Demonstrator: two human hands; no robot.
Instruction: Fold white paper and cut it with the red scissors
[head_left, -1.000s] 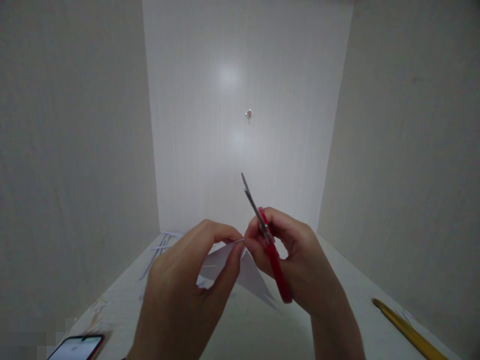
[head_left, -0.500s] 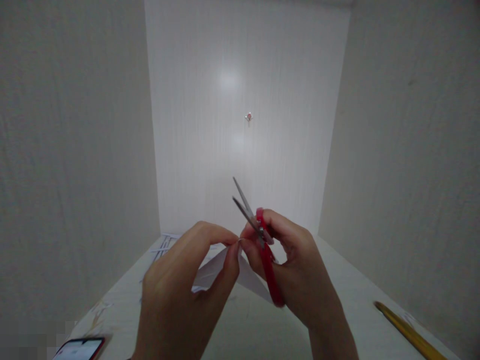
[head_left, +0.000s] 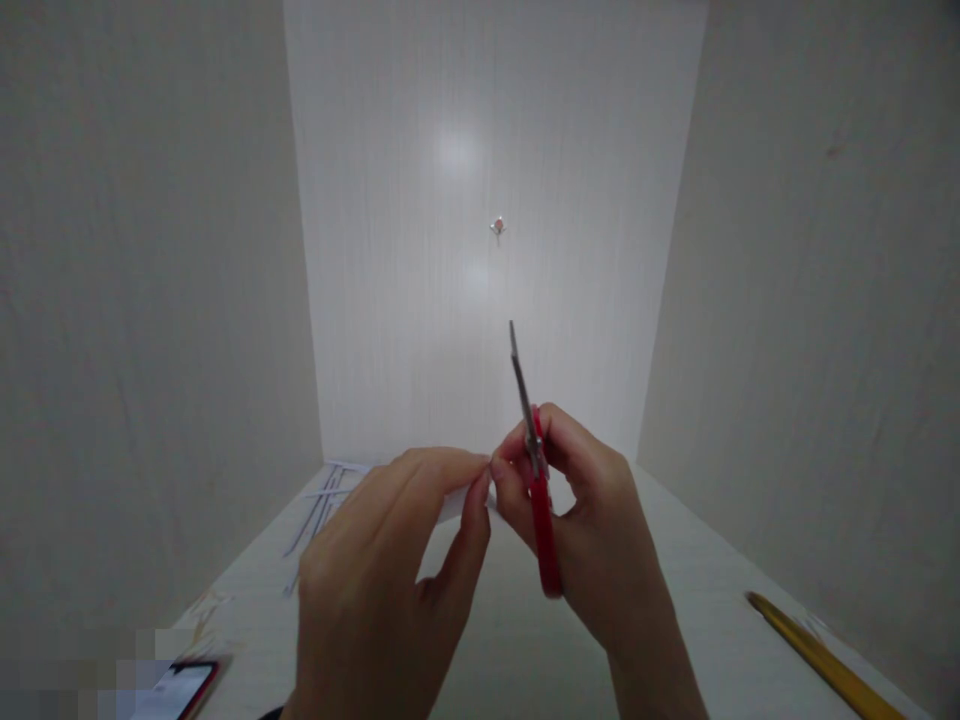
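Observation:
My right hand [head_left: 581, 510] grips red-handled scissors [head_left: 538, 500], their metal blades closed and pointing up and away. My left hand [head_left: 397, 580] pinches a small piece of white paper [head_left: 459, 503] between thumb and forefinger, right beside the scissors' pivot. Only a narrow strip of the paper shows between my two hands; the rest is hidden behind my left hand. Both hands hover above a pale tabletop [head_left: 517, 640].
Thin cut paper strips [head_left: 315, 510] lie at the table's far left corner. A phone with a red case [head_left: 176, 688] rests at the near left. A yellow ruler [head_left: 817, 660] lies at the near right. White walls enclose the table on three sides.
The scissor blades opened half a second ago and have closed again, now standing more upright. The large triangular paper flap below my hands is no longer visible.

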